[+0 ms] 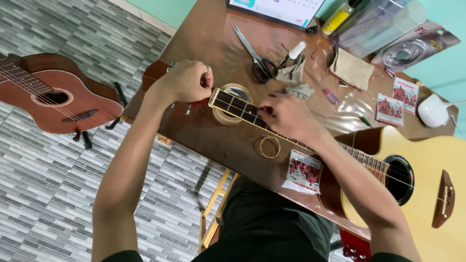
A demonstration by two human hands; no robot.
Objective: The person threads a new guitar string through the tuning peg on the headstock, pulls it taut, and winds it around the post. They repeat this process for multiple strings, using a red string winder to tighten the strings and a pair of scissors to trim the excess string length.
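Wooden table (204,131), hands on guitar (417,174)

Bright, even daylight; soft shadows, mild table (208,39) glare, sharp focus.

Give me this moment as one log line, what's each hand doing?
left hand: grips guitar headstock | right hand: presses fretboard | scissors: on table

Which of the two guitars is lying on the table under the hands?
The pale yellow guitar, its neck under the left hand and right hand. The reddish-brown guitar is down on the tiled floor.
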